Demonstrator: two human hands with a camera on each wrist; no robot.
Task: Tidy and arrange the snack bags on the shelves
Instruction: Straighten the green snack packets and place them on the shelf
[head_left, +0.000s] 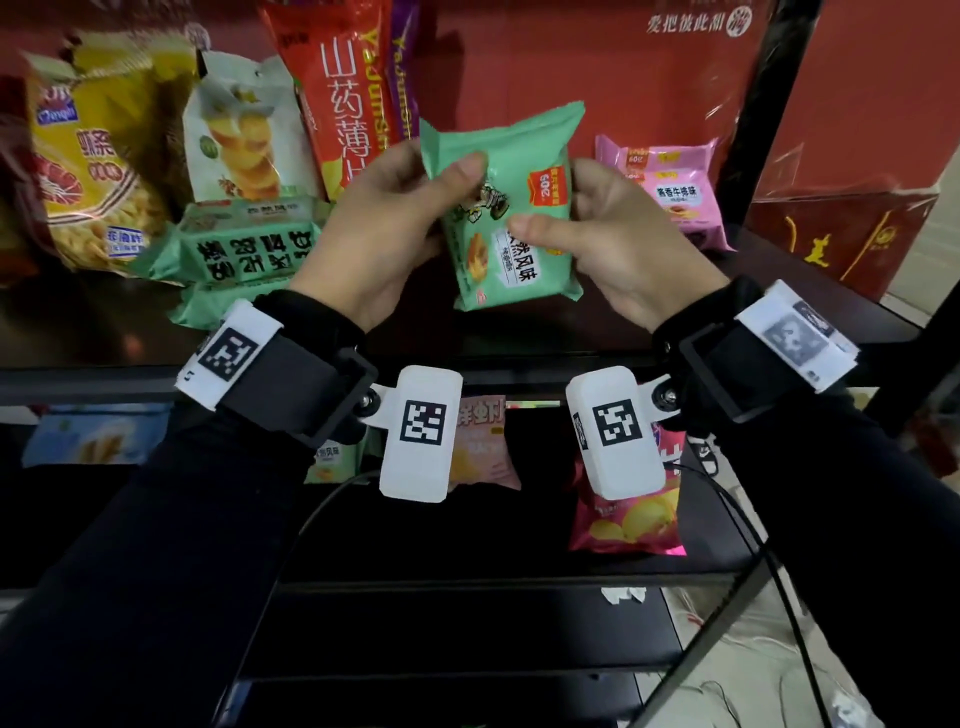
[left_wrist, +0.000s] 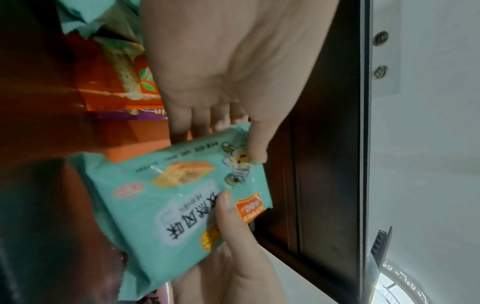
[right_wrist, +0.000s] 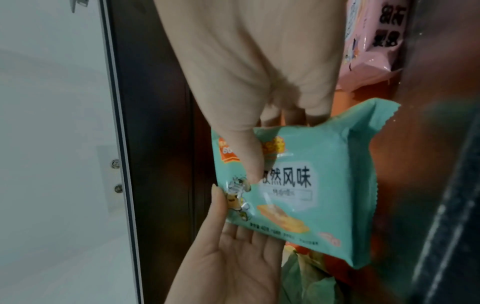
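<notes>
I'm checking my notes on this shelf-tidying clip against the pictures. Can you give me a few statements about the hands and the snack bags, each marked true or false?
1. Both hands hold the same mint-green snack bag. True: the left hand and the right hand each pinch it with thumb in front.
2. The held bag lies flat on the shelf. False: it is lifted, held in front of the shelf's other bags.
3. A pink snack bag stands right of the held one. True.
4. Matching mint-green bags lie stacked to the left. True.
5. The tall red bag lies on the lower shelf. False: it stands behind the left hand, on the upper shelf.
</notes>
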